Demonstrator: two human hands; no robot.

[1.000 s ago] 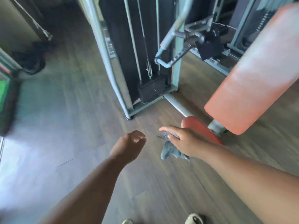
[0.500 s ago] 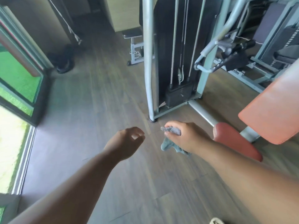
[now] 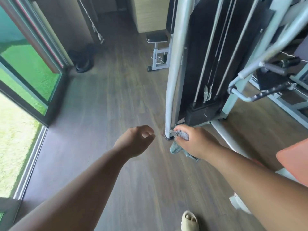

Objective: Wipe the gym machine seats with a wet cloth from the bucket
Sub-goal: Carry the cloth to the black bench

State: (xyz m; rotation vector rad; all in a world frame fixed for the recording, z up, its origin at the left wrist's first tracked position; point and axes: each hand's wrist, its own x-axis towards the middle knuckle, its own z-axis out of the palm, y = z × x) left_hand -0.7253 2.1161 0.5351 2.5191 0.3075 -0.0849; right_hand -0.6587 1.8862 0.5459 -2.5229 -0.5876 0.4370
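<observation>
My right hand [image 3: 195, 141] grips a grey-blue cloth [image 3: 176, 148], bunched in the fist with its ends hanging below. It is held above the wooden floor near the foot of a grey machine post [image 3: 171, 90]. My left hand [image 3: 135, 141] hangs beside it, fingers loosely curled, holding nothing. An orange padded seat [image 3: 293, 157] shows at the right edge, partly cut off and behind my right forearm. No bucket is in view.
A weight-stack machine [image 3: 208, 67] with cables and grey handles stands ahead right. A small black-padded bench [image 3: 157, 38] sits further back. Glass doors [image 3: 25, 67] line the left side, with a dark heap [image 3: 83, 59] on the floor near them. My sandalled foot [image 3: 190, 220] is at the bottom.
The view has swung left and up, so the orange seat has slid to the right edge and the glass doors have come into view. My right hand still grips the cloth; my left hand stays loose.
</observation>
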